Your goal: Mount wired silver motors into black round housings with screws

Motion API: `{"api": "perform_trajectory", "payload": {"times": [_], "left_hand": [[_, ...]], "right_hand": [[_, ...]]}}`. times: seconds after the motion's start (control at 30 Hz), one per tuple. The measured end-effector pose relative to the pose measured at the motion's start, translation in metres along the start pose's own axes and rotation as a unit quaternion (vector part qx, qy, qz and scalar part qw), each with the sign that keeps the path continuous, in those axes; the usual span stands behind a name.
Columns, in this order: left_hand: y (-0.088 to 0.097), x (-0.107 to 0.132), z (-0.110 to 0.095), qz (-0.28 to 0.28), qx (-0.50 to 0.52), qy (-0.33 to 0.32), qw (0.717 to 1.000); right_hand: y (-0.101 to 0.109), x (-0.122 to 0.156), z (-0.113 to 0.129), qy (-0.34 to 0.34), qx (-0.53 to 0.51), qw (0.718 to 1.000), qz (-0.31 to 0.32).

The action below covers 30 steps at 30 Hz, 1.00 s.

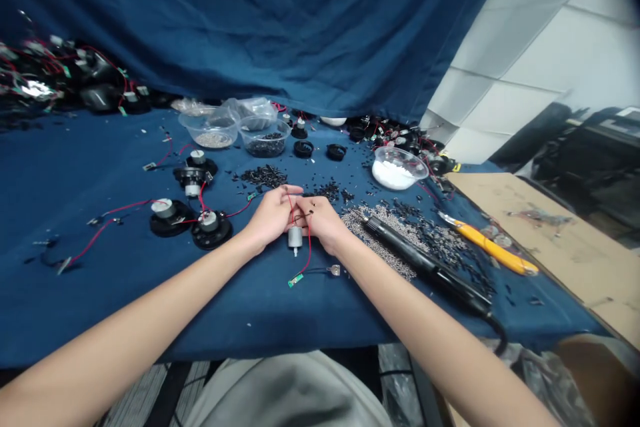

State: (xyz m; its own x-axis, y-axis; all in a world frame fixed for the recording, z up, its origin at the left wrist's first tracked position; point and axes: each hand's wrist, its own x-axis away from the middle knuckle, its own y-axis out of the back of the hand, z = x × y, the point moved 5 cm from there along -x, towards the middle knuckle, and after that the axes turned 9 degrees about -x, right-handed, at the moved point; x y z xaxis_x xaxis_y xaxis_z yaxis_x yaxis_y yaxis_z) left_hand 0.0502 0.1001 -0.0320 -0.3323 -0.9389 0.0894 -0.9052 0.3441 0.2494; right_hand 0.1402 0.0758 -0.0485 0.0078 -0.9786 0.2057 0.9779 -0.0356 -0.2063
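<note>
My left hand [271, 215] and my right hand [323, 219] meet over the near middle of the cloth, fingers closed together around red and black wires. Just below the fingers is a small silver motor [295, 237], its pale shaft pointing toward me. One red wire [309, 250] runs down from my right hand to a small green circuit board [295, 280]. A dark lead links that board to a small metal-looking connector [335, 270], close to my right wrist. Small black bits show on my right hand. The fingertips' exact grip is partly hidden.
Left of my hands lie black assemblies with motors [207, 223]. A black electric screwdriver [430, 267], scattered screws [395, 240] and yellow-handled cutters [493, 247] lie right. Behind are clear bowls [265, 140] and a bowl of white material [397, 173]. Wired parts are piled back left [100, 83].
</note>
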Motion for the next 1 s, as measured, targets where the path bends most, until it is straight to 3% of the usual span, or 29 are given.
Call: {"api": "perform_trajectory", "payload": {"times": [0.23, 0.4, 0.67, 0.77, 1.0], "left_hand": [[0.028, 0.013, 0.002, 0.061, -0.069, -0.077, 0.993], [0.04, 0.033, 0.002, 0.105, -0.098, -0.104, 0.984], [0.038, 0.051, -0.01, 0.127, -0.075, -0.13, 0.981], [0.035, 0.051, -0.01, 0.153, -0.087, -0.124, 0.977], [0.032, 0.047, -0.003, 0.183, -0.096, -0.109, 0.972]], "right_hand": [[0.003, 0.032, 0.009, -0.006, -0.052, 0.991, 0.126], [0.003, 0.04, 0.008, 0.052, -0.026, 0.979, 0.198], [0.004, 0.064, 0.013, 0.16, 0.021, 0.977, 0.137], [0.006, 0.067, 0.014, 0.157, 0.025, 0.981, 0.11], [0.008, 0.063, 0.007, 0.129, -0.007, 0.984, 0.119]]}}
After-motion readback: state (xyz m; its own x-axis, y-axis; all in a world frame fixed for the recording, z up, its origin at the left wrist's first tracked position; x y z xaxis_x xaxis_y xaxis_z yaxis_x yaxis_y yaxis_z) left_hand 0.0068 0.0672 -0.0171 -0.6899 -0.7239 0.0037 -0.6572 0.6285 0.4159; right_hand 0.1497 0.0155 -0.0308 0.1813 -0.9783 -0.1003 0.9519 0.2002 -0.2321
